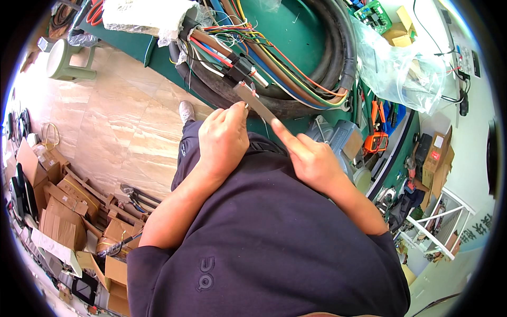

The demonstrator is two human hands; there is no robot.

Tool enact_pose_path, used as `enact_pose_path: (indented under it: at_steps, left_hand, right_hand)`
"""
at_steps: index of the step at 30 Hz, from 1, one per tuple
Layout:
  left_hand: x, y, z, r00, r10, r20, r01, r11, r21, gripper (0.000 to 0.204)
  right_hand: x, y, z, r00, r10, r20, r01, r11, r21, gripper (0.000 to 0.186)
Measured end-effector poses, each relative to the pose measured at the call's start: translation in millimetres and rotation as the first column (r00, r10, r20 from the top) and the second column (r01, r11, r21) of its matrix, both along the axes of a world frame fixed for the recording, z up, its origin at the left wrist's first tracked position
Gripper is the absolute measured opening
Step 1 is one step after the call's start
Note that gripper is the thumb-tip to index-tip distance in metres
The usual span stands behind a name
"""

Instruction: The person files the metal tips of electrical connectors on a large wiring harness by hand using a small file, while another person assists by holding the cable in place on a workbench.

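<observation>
My left hand (224,138) is closed, its fingertips pinched on a small piece I cannot make out. My right hand (311,161) grips a flat grey metal tool, like a blade or file (256,103), with the index finger extended against it; the tool slants up-left, its tip just above my left fingertips. Behind them lies a coil of thick black hose (342,66) with bundled coloured wires (280,68) and a black connector block (237,70) on the green bench surface (306,31).
At the right are a clear plastic bag (398,74), orange-handled tools (379,113), a grey machine (343,142) and a white rack (438,227). Cardboard boxes (71,211) crowd the lower left. A plastic stool (60,61) stands on the tiled floor (121,116).
</observation>
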State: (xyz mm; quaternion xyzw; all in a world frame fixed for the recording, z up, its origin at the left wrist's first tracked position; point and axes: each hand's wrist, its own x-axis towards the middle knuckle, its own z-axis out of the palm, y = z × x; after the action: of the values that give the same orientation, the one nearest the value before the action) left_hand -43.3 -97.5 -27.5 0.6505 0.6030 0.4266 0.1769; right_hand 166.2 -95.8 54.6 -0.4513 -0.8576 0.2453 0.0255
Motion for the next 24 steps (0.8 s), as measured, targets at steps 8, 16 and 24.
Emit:
enact_pose_path:
  at_steps: [8,16,24]
  left_hand:
    - [-1.6,0.4,-0.2,0.999,-0.012,0.029,0.014,0.996,-0.092,0.009]
    - [-4.6,5.7,-5.1,0.999,0.052,-0.004,-0.052,0.999,0.003,0.013]
    - [-2.6,1.5,-9.0,1.0,-0.005,0.008,0.005,0.999,0.045,0.017]
  right_hand:
    - [-7.6,17.2,0.8,0.991,-0.026,-0.131,0.03,0.999,0.029,0.071]
    - [-18.8,17.9,-20.6,0.992,-0.015,-0.126,0.017,1.0,0.008,0.073]
    - [-6.6,12.3,7.5,0.989,-0.035,-0.145,0.037,0.999,0.006,0.072]
